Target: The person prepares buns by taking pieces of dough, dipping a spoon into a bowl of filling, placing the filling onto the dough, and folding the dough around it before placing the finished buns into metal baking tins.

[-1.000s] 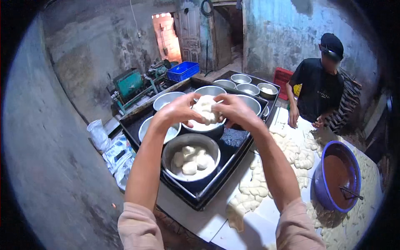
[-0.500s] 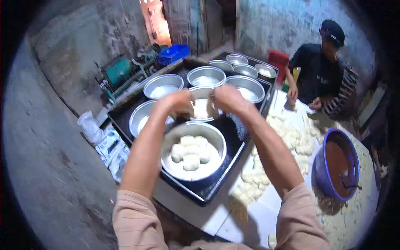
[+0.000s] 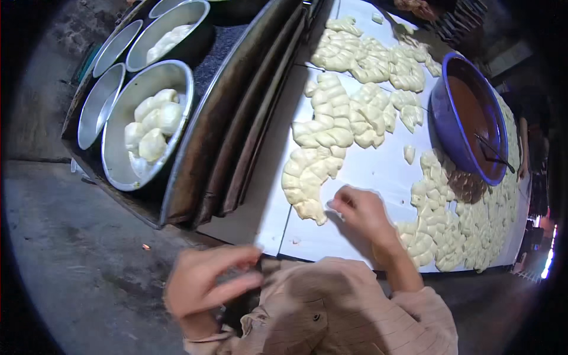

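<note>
My left hand (image 3: 210, 281) hangs in front of my shirt off the near table edge, slightly blurred, with thumb and fingers apart and nothing in it. Over the white tabletop (image 3: 370, 180), my right hand (image 3: 362, 216) is closed, its fingertips pinched; whatever they hold, if anything, is hidden. Just beyond those fingertips ends a curved row of pale dough pieces (image 3: 313, 168), pressed together. To the left, a round metal pan (image 3: 184, 112) has several dough balls (image 3: 152, 124) clustered on its bottom.
Dark trays (image 3: 234, 112) are stacked at the left, the top one carrying more metal pans (image 3: 112, 50). A purple basin (image 3: 442, 112) of brown liquid, with a utensil handle in it, stands at the right. More dough (image 3: 441, 225) spreads around it. Another person's hand (image 3: 417, 7) shows at the far edge.
My view has swung right and down toward the table. Both hands have come back from a pan on the tray: the left in front of my body, the right over the table by the dough.
</note>
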`<state>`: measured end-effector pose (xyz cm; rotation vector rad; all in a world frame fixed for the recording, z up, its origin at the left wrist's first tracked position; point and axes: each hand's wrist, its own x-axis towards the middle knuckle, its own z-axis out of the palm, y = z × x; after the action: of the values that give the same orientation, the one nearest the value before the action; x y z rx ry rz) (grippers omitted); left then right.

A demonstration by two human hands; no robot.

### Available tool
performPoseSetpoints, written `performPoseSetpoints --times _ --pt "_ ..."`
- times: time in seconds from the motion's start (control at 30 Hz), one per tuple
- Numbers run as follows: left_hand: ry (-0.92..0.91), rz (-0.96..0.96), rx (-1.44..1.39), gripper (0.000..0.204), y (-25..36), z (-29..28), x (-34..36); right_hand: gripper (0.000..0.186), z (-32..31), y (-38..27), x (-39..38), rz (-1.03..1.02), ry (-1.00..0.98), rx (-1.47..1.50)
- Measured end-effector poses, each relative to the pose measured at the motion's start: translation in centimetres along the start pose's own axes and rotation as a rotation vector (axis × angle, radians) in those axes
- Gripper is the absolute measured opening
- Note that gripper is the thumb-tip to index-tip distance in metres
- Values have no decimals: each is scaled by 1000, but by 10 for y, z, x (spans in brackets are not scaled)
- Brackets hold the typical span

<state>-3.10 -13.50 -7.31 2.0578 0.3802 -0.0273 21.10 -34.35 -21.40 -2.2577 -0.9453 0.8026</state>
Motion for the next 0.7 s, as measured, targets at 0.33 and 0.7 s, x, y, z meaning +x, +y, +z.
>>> performPoseSetpoints --times 0.33,0.7 --pt "287 133 133 25 -93 131 85 35 84 -10 -11 -320 303 -194" --pt "249 107 297 26 -101 141 93 18 45 25 -26 22 172 395"
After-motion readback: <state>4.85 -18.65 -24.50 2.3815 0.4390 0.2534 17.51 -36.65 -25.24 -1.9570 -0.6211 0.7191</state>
